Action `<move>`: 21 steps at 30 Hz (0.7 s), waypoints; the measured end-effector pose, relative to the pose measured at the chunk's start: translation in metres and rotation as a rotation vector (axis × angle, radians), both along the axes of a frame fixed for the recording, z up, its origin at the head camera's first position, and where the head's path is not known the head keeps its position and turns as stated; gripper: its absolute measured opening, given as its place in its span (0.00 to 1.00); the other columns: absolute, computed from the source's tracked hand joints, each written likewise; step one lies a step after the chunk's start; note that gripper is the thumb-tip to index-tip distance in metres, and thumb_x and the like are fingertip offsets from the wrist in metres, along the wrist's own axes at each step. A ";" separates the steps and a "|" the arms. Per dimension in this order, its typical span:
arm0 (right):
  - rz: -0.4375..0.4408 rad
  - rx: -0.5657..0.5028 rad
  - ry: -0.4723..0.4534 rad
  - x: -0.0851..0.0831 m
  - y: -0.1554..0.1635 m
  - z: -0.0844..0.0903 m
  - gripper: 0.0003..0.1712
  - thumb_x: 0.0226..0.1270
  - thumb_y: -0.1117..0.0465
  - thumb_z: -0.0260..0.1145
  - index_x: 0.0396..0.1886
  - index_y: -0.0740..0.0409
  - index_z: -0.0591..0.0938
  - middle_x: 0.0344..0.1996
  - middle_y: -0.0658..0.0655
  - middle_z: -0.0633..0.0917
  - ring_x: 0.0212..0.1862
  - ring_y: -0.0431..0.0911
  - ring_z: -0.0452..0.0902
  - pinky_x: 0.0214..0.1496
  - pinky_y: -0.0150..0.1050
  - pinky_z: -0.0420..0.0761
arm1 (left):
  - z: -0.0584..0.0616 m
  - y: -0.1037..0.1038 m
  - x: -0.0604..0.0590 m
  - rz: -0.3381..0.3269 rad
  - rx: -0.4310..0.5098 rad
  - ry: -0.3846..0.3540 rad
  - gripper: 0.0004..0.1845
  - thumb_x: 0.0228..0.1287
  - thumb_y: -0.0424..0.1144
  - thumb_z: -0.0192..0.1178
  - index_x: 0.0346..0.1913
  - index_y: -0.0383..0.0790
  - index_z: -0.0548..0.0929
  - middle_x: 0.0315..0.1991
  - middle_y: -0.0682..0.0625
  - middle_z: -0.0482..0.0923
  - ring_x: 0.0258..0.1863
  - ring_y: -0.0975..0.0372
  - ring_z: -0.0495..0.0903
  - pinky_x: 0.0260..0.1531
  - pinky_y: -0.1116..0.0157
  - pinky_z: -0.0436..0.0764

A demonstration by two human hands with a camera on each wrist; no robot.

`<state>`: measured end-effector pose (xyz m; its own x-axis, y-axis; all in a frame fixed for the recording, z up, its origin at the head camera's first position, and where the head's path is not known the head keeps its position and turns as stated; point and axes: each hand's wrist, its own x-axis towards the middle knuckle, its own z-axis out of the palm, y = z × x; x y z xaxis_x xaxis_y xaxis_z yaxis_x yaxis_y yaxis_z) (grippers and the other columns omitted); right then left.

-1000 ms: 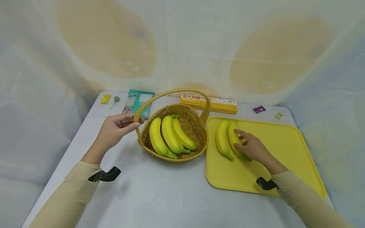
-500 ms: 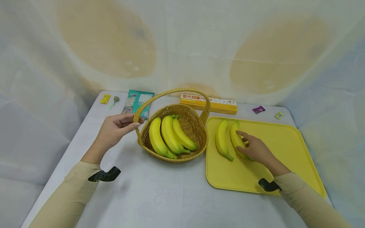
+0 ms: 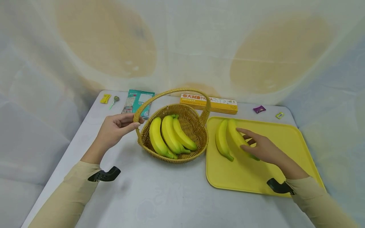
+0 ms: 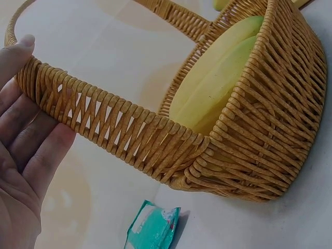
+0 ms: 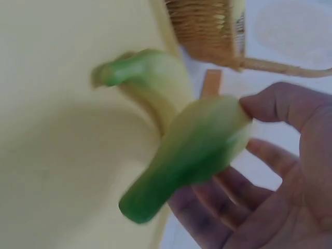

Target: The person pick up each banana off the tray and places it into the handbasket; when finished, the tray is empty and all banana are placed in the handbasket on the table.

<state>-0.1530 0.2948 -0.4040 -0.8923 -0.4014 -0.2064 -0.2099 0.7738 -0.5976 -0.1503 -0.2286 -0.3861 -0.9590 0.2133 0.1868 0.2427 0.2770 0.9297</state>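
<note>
My left hand point(image 3: 118, 128) pinches the left side of the wicker basket's arched handle point(image 4: 104, 111), thumb on one face and fingers on the other. Inside the wicker basket point(image 3: 199, 144) lie three bananas point(image 3: 169, 134) side by side. Over the yellow tray point(image 3: 285, 152), my right hand point(image 3: 263, 147) grips a banana point(image 5: 194, 142) between thumb and fingers, its green stem pointing towards me. Another banana point(image 3: 222, 139) rests on the tray just left of it. The right wrist view is blurred.
Behind the basket stand a teal packet point(image 3: 138, 103) and an orange pasta box point(image 3: 209, 104). A yellow sweet point(image 3: 105, 98) and a lollipop point(image 3: 115, 100) lie at the back left. A purple sweet point(image 3: 259, 109) and a small yellow-green sweet point(image 3: 279, 115) lie behind the tray.
My right hand has shifted right and the banana in it has tilted, its stem end swinging away from the other banana. The left hand and basket have stayed put.
</note>
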 end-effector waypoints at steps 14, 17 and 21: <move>0.205 -0.208 -0.136 0.013 -0.031 0.037 0.33 0.76 0.53 0.65 0.77 0.39 0.67 0.64 0.54 0.78 0.62 0.54 0.75 0.54 0.48 0.82 | 0.002 0.000 0.000 -0.018 0.002 0.017 0.16 0.71 0.34 0.66 0.58 0.31 0.84 0.46 0.51 0.89 0.48 0.66 0.87 0.50 0.71 0.84; 0.231 -0.206 -0.154 0.009 -0.045 0.041 0.33 0.76 0.52 0.64 0.77 0.40 0.67 0.62 0.55 0.80 0.63 0.54 0.75 0.55 0.49 0.81 | 0.002 0.000 0.000 -0.016 -0.002 0.018 0.16 0.71 0.34 0.66 0.57 0.31 0.84 0.46 0.52 0.89 0.48 0.66 0.87 0.50 0.71 0.83; 0.236 -0.188 -0.161 0.000 -0.067 0.042 0.33 0.77 0.49 0.64 0.78 0.40 0.67 0.64 0.55 0.78 0.64 0.53 0.75 0.58 0.51 0.78 | 0.002 0.000 0.001 -0.014 -0.003 0.016 0.16 0.70 0.35 0.66 0.57 0.31 0.84 0.46 0.52 0.89 0.48 0.66 0.87 0.50 0.71 0.84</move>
<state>-0.1525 0.2279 -0.3620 -0.7324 -0.6374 -0.2394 -0.2615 0.5879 -0.7655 -0.1491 -0.2283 -0.3841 -0.9527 0.2275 0.2016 0.2617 0.2762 0.9248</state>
